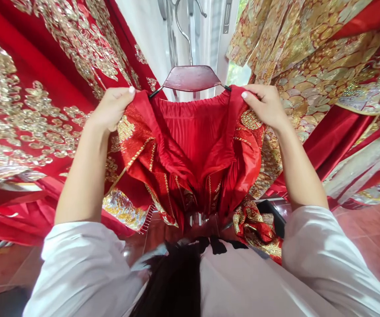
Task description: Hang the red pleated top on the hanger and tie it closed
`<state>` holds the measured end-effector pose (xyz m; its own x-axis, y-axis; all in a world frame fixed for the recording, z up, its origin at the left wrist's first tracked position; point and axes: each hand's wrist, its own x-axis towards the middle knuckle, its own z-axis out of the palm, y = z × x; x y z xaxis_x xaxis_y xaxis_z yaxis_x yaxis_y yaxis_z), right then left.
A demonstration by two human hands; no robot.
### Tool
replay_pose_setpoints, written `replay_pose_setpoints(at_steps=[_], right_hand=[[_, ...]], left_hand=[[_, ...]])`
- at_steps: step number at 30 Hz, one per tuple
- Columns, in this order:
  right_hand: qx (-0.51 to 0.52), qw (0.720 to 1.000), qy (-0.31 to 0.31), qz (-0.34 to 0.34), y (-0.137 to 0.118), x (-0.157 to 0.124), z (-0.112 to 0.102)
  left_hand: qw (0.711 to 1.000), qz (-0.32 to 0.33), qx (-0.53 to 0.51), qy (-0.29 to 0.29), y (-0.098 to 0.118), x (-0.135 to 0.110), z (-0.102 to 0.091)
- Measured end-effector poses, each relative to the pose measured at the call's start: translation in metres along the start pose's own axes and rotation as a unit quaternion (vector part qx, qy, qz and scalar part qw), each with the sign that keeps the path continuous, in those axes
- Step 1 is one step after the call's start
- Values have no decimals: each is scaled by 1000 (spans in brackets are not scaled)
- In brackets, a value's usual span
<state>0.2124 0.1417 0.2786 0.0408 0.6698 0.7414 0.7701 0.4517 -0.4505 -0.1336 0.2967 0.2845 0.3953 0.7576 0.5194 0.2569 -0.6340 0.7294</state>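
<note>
**Head view: both hands hold a red skirt at its waistband, by the hanger**

Head camera looks down along two bare arms in white sleeves toward a dark red wooden hanger with a metal hook, which hangs in the middle of the picture. A red pleated skirt with gold embroidery is spread just below the hanger, and its waistband touches or nearly touches the black tips at both ends of the hanger bar.

The left hand is closed on the waistband to the left of the hanger, with the thumb on top of the cloth. The right hand is closed on the waistband to the right of the hanger, also with the thumb on top. Between them the band is pulled fairly flat, and the pleats fall down from it toward the floor.

I cannot tell if the black tips are clips that already bite the cloth.

To handle this well, I think both hands should keep the band equally tight, so the satin does not slip and the pleats stay straight. The grip is better on the plain edge, not on the gold thread, which may catch.

Left of the hanger hangs a red garment with gold and silver embroidery. Right of the hanger hangs a gold brocade garment. Below the hanger is a red tiled floor.
</note>
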Motion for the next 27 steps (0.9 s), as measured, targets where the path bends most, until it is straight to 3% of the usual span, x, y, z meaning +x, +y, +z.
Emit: replay_pose_setpoints(at_steps=[3,7,10,13,16,20,22,25,27], right_hand=[[-53,998,-23,-22,-1,1,1],[-37,996,-74,-33,4,10,-1],[-10,995,-91,-39,4,15,-1],[-4,997,-61,-42,-2,21,5],[7,998,-48,-49,-5,32,13],[-18,996,-79,-48,-1,38,15],[-57,996,-56,-47,-5,30,11],[-152,985,51,-57,-25,-5,9],[-201,969,125,-74,-43,-44,16]], left_hand=[[999,26,20,-38,-1,1,-4],[992,81,50,-84,4,1,-5],[994,78,60,-46,12,-1,-1],[990,115,78,8,25,1,7],[984,158,80,-15,36,9,16],[983,102,126,-91,42,19,20],[977,95,159,-103,42,17,19],[948,207,243,20,42,-9,16],[911,253,298,132,35,-47,18]])
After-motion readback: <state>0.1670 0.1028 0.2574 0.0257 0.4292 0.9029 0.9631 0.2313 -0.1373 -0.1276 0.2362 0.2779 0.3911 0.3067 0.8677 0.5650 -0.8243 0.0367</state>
